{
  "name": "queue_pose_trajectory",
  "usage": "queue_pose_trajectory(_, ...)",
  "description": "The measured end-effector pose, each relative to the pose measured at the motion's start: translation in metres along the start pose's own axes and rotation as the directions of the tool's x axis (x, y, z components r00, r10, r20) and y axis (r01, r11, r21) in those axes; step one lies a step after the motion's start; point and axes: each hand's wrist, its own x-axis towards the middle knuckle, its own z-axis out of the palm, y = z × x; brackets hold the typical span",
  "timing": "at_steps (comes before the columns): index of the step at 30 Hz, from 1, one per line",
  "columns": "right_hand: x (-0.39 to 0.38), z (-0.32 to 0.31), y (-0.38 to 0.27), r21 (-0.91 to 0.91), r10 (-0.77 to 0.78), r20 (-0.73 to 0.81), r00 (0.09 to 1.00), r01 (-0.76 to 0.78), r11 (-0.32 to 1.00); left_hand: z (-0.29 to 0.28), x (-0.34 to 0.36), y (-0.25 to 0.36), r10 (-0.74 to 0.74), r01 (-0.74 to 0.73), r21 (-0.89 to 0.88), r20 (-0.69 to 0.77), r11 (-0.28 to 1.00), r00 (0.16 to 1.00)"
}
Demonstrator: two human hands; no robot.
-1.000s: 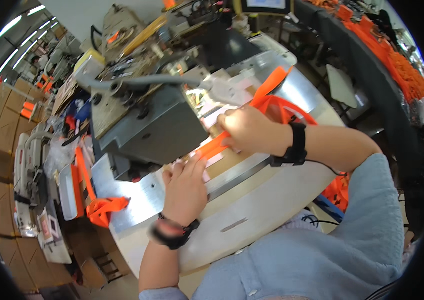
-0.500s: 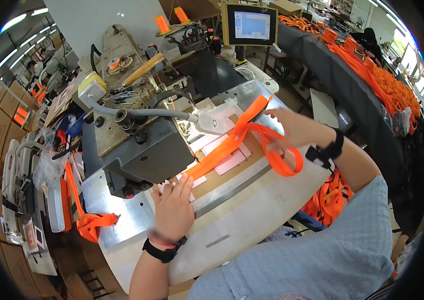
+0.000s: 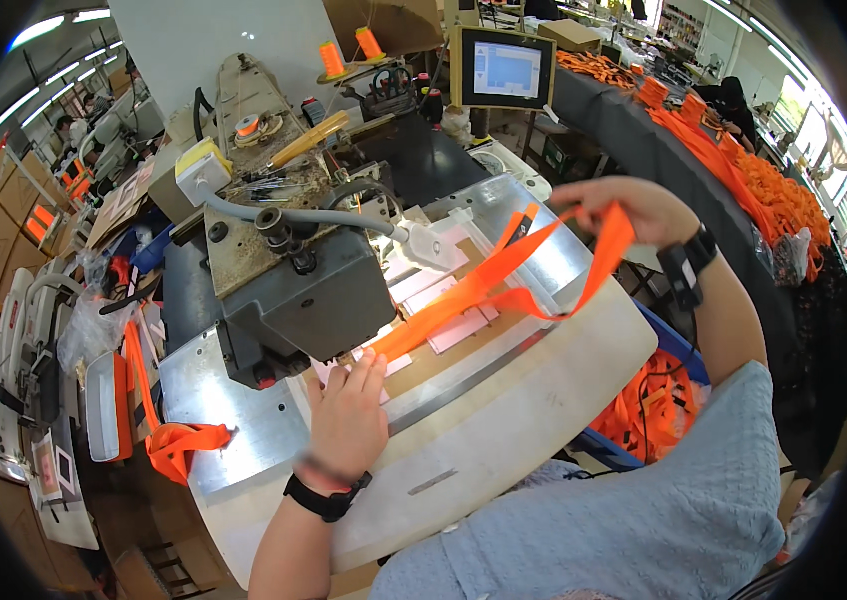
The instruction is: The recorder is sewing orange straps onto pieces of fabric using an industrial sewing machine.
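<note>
One bright orange webbing strap [image 3: 504, 275] loops from the sewing machine [image 3: 294, 290] across the bench [image 3: 544, 390]; right hand [image 3: 634, 210] pinches it aloft, left hand [image 3: 349, 415] presses flat, fingers spread

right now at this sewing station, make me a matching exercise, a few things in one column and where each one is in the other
Things
1. left hand
2. right hand
3. thread spools
4. screen

Places
A. raised above the table's right end, gripping the orange strap
B. at the far end, behind the sewing machine, facing the person
C. flat on the table, by the strap's near end
D. upright on top, behind the machine

Pairs: 1-C, 2-A, 3-D, 4-B
</note>
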Motion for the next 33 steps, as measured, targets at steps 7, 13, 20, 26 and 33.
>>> queue_pose_trajectory(7, 0.059, 0.057, -0.021, 0.51, -0.31, -0.273, 0.911, 0.41, 0.756, 0.006, -0.003, -0.005, 0.034, -0.03, 0.047, -0.089, 0.998, 0.995)
queue_pose_trajectory(13, 0.081, 0.055, -0.047, 0.374, -0.474, -0.304, 0.826, 0.561, 0.738, 0.006, -0.002, -0.003, 0.039, -0.036, 0.039, -0.082, 0.999, 0.996)
queue_pose_trajectory(20, 0.115, -0.005, -0.055, 0.33, -0.426, -0.3, 0.854, 0.511, 0.794, 0.004, -0.002, -0.002, 0.037, -0.033, 0.056, -0.07, 0.998, 0.997)
queue_pose_trajectory(26, 0.126, -0.011, -0.039, -0.557, -0.576, -0.333, 0.747, 0.337, 0.759, 0.001, 0.001, 0.0, 0.024, -0.023, 0.049, -0.026, 0.999, 0.999)
queue_pose_trajectory(33, 0.108, 0.028, 0.004, -0.997, -0.653, 0.026, 0.757, -0.03, -0.074, 0.004, -0.002, 0.001, 0.032, -0.027, 0.052, -0.091, 0.998, 0.995)
